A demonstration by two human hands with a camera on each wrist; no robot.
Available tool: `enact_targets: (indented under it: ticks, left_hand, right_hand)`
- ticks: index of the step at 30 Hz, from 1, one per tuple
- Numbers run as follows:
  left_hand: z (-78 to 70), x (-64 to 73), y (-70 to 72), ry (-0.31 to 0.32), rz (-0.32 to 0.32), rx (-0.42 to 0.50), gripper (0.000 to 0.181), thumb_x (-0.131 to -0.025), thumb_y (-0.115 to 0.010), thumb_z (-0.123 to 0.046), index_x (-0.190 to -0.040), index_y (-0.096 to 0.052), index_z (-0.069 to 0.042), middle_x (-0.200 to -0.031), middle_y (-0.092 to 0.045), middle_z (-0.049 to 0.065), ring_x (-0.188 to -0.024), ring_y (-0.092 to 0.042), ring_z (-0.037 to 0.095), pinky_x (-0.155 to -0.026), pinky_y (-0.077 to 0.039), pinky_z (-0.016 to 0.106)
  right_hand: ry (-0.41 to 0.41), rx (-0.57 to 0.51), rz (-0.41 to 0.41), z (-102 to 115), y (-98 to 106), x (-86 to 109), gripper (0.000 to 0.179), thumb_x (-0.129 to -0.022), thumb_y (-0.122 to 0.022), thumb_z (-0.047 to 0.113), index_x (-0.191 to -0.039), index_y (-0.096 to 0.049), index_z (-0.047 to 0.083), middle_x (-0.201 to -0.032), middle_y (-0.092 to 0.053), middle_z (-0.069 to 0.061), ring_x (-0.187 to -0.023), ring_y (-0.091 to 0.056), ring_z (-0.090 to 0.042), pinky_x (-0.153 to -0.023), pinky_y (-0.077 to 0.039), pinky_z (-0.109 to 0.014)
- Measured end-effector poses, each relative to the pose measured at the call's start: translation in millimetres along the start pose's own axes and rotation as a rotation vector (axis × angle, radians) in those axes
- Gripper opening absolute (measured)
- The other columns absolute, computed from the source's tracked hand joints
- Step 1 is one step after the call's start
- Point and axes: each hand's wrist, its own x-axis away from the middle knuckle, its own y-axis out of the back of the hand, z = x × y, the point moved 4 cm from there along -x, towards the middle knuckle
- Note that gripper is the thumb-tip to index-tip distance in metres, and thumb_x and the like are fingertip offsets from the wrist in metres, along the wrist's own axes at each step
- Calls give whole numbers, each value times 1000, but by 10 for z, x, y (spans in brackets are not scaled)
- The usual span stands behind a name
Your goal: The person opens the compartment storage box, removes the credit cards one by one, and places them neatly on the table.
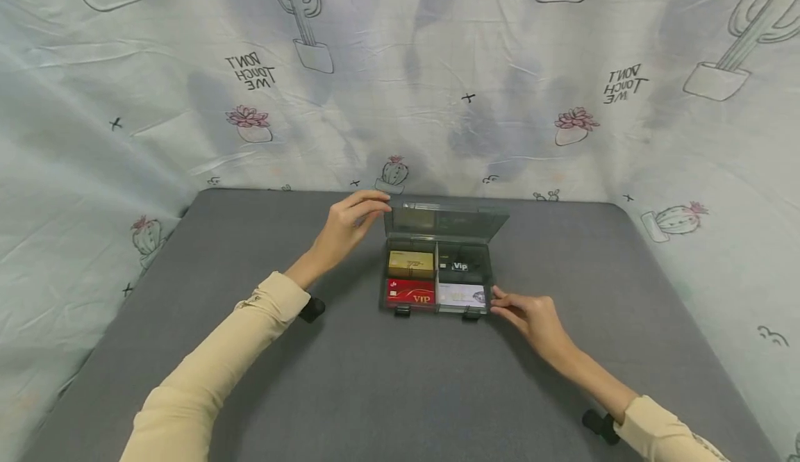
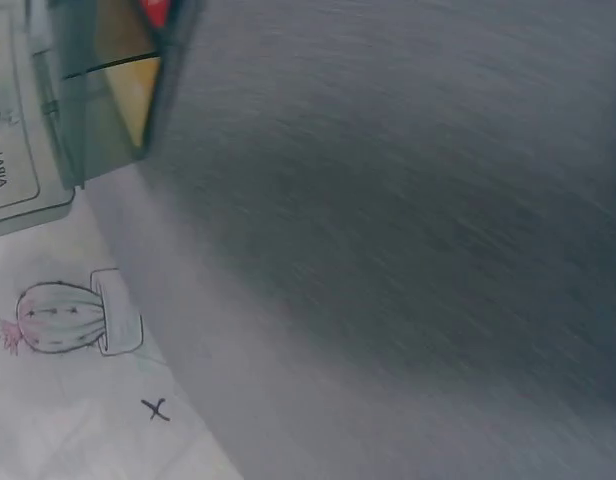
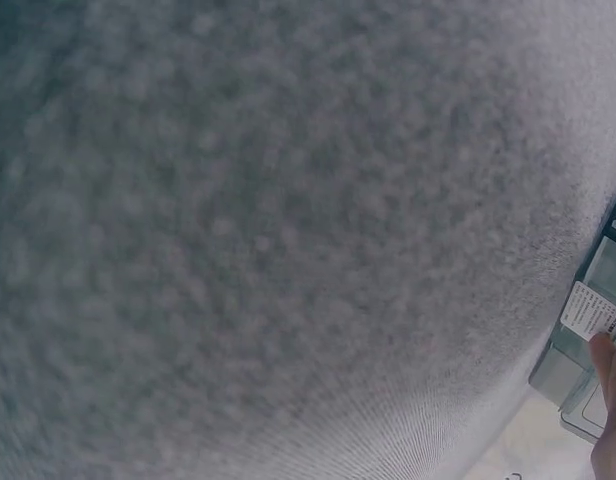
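Observation:
A clear dark plastic case (image 1: 436, 310) lies on the table, divided into compartments. In it are gold cards (image 1: 410, 260), black cards (image 1: 461, 262), red cards (image 1: 410, 291) and white cards (image 1: 461, 295). Its see-through lid (image 1: 446, 221) stands raised on the far hinge. My left hand (image 1: 350, 224) pinches the lid's upper left corner. My right hand (image 1: 531, 316) has its fingertips against the case's right side, near a white label (image 3: 591, 310) in the right wrist view. The left wrist view leaves my left hand out and catches the lid (image 2: 18, 130) at its left edge.
A grey cloth covers the table (image 1: 300, 385), and behind it hangs a pale curtain (image 1: 387, 87) printed with cacti. Two black latches (image 1: 403, 311) sit on the case's front edge. Black wrist cameras (image 1: 311, 309) show below both sleeves.

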Motion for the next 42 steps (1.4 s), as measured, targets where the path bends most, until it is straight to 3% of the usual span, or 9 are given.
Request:
enact_targets:
  ticks: [5,12,17,28,35,42]
  left_hand:
    - [207,-53,-119,153,-95,53,25,-81,-68,12,-105,-70,2,-117,-63,13,-97,-66,26,-83,-54,30]
    - [402,-32,-295,304,-126,87,42,-81,-68,12,-121,-63,1,-124,-57,18,-106,-63,32,-86,-53,32]
    - [520,-20,-374,362,-119,112,53,-79,-69,15,-129,-58,1,-124,-57,19,-101,-64,38,-83,-55,36]
    - [760,-10,-480,534,-44,123,54,-81,-69,8,-133,-55,1,-134,-55,15,-104,-65,32,-84,-54,39]
    - [884,-3,-543,635,79,105,53,-85,-69,1,-135,-54,-2,-130,-57,19,-105,-64,31,-86,-53,41]
    - [1005,60,-576,802,164,146,51,-88,-68,-4,-137,-52,-4,-129,-57,18,-109,-63,30,-91,-50,42]
  right_hand:
    - [-5,7,0,-7,-11,9,16,-68,-79,-9,-80,-73,-1,-88,-72,-16,-89,-69,-30,-71,-51,-13]
    - [-16,11,-3,-27,-5,25,15,-69,-79,-8,-80,-73,0,-87,-73,-13,-90,-69,-28,-72,-51,-12]
    - [-23,-2,0,-40,-20,25,15,-69,-79,-8,-80,-73,0,-87,-73,-13,-90,-69,-29,-73,-51,-12]
    - [-36,5,-2,-43,-21,51,13,-70,-79,-7,-79,-73,0,-86,-73,-13,-90,-69,-28,-71,-52,-14]
    - [-35,-2,-16,-37,-3,61,14,-69,-79,-9,-78,-73,0,-85,-73,-13,-89,-70,-29,-70,-52,-14]
    - [-27,13,8,-41,-20,65,12,-71,-79,-6,-79,-73,1,-85,-73,-11,-89,-69,-29,-70,-54,-19]
